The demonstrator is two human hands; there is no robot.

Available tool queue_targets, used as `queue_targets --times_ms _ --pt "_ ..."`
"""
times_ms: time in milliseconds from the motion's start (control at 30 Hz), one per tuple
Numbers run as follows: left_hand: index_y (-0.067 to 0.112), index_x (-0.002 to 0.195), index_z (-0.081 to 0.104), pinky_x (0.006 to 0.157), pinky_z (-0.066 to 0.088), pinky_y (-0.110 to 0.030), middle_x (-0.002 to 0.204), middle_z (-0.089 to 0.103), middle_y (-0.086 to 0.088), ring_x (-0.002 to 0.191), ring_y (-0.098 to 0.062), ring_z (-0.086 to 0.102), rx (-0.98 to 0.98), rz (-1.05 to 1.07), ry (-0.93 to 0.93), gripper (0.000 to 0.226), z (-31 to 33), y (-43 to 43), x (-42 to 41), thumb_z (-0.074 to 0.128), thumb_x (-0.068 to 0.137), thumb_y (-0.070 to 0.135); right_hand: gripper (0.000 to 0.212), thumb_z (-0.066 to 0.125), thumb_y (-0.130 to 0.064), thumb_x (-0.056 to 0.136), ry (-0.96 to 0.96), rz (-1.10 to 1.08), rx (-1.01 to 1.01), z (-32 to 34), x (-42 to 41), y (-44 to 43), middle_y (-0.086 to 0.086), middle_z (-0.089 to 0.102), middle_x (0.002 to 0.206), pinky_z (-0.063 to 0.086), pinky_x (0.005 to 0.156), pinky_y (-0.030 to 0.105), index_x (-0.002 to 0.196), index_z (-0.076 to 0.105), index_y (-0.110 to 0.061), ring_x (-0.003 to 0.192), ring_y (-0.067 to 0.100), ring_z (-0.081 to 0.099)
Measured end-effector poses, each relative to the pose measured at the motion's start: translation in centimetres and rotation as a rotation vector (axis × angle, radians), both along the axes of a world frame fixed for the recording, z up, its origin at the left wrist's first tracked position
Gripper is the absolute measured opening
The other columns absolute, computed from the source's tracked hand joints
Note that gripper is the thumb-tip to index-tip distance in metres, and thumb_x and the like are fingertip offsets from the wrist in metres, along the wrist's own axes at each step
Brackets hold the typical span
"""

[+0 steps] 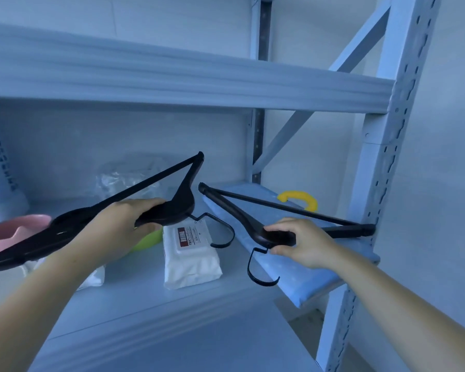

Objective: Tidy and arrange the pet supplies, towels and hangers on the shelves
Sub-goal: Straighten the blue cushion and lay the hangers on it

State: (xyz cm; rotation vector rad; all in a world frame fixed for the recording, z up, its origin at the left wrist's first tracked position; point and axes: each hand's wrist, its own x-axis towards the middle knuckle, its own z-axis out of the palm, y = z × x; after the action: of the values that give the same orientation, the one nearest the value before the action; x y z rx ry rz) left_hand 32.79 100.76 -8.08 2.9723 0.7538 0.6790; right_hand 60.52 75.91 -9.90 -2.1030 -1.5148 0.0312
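Observation:
Two black hangers are in my hands in front of the middle shelf [151,291]. My left hand [118,224] grips the neck of the left hanger [169,210], held in the air with its hook pointing right. My right hand [298,242] grips the neck of the right hanger [234,208], which lies over a blue dotted folded cloth [312,275], its hook hanging toward me. A white wipes pack [191,259] with a red label lies on the shelf between my hands.
A pink bowl [14,229] sits at the left, and a green bowl [148,241] shows below my left hand. Clear plastic bags [126,178] lie at the back. A yellow handle [301,198] shows behind the blue cloth. An upper shelf [188,84] and the right upright [384,167] frame the space.

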Motion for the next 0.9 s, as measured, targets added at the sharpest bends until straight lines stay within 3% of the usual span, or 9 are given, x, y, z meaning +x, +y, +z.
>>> queue_targets --times_ms 167,267,333,433,567,700,767,833,900 --pt "0.046 0.135 0.038 0.097 0.044 -0.033 0.13 0.055 0.014 0.115 -0.009 0.052 -0.102 0.007 0.014 0.052 1.0 -3.7 2.7 0.053 0.086 0.049 0.04 0.079 -0.027 0.071 0.103 0.052 -0.085 -1.1 1.6 -0.3 -0.016 0.067 0.104 0.047 0.089 0.02 0.108 0.067 -0.033 0.099 -0.001 0.06" --pt "0.041 0.135 0.042 0.096 0.042 -0.029 0.129 0.056 0.012 0.115 -0.01 0.052 -0.097 -0.031 -0.014 0.05 1.5 -6.1 4.3 0.057 0.087 0.04 0.058 0.081 -0.041 0.065 0.111 0.049 -0.068 -1.0 2.9 -1.2 -0.022 0.057 0.118 0.041 0.09 0.015 0.119 0.06 -0.033 0.11 -0.007 0.05" --pt "0.037 0.132 0.047 0.089 0.042 -0.022 0.118 0.06 0.017 0.106 -0.007 0.054 -0.09 -0.059 -0.028 0.047 1.7 -7.5 5.6 0.061 0.088 0.03 0.066 0.079 -0.05 0.063 0.101 0.049 -0.005 -0.4 4.0 -2.1 -0.022 0.053 0.126 0.037 0.098 0.016 0.123 0.058 -0.033 0.114 -0.009 0.046" --pt "0.035 0.13 0.049 0.077 0.04 -0.011 0.106 0.056 0.027 0.092 0.001 0.051 -0.07 -0.098 -0.008 0.044 1.6 -9.2 8.2 0.062 0.088 0.028 0.058 0.077 -0.043 0.069 0.113 0.049 0.131 0.7 5.4 -3.8 -0.018 0.055 0.126 0.038 0.103 0.023 0.122 0.059 -0.03 0.115 -0.004 0.049" --pt "0.036 0.127 0.051 0.086 0.047 -0.03 0.111 0.061 0.022 0.101 -0.005 0.055 -0.103 -0.153 0.011 0.039 0.8 -10.9 11.5 0.06 0.089 0.029 0.044 0.074 -0.032 0.077 0.161 0.056 0.175 1.1 6.9 -5.8 -0.021 0.06 0.114 0.044 0.101 0.027 0.118 0.061 -0.03 0.109 -0.003 0.055" --pt "0.035 0.124 0.052 0.084 0.048 -0.031 0.108 0.064 0.016 0.097 -0.008 0.055 -0.093 -0.148 0.012 0.036 0.2 -12.7 13.9 0.06 0.09 0.029 0.037 0.072 -0.028 0.079 0.219 0.079 0.163 0.1 7.8 -7.8 -0.02 0.062 0.115 0.045 0.096 0.018 0.114 0.062 -0.032 0.106 -0.008 0.056" --pt "0.037 0.126 0.051 0.08 0.048 -0.026 0.109 0.062 0.019 0.093 -0.005 0.054 -0.095 -0.123 -0.008 0.037 -0.1 -13.1 14.4 0.059 0.09 0.03 0.034 0.071 -0.028 0.081 0.227 0.072 0.175 -0.3 8.3 -8.6 -0.022 0.062 0.114 0.045 0.092 0.015 0.113 0.062 -0.033 0.104 -0.01 0.056" --pt "0.036 0.13 0.048 0.068 0.041 -0.009 0.11 0.058 0.023 0.082 0.004 0.052 -0.097 -0.093 -0.022 0.042 -0.1 -13.4 14.7 0.059 0.09 0.031 0.032 0.07 -0.026 0.081 0.245 0.068 0.195 -0.4 8.9 -9.1 -0.022 0.063 0.113 0.045 0.091 0.014 0.112 0.062 -0.033 0.103 -0.01 0.056" --pt "0.034 0.133 0.047 0.057 0.038 -0.005 0.102 0.053 0.024 0.071 0.018 0.05 -0.106 -0.069 -0.046 0.044 0.0 -13.8 14.9 0.058 0.091 0.031 0.032 0.07 -0.024 0.082 0.266 0.076 0.216 -0.5 9.2 -9.3 -0.021 0.063 0.113 0.045 0.09 0.015 0.112 0.062 -0.033 0.103 -0.01 0.057"
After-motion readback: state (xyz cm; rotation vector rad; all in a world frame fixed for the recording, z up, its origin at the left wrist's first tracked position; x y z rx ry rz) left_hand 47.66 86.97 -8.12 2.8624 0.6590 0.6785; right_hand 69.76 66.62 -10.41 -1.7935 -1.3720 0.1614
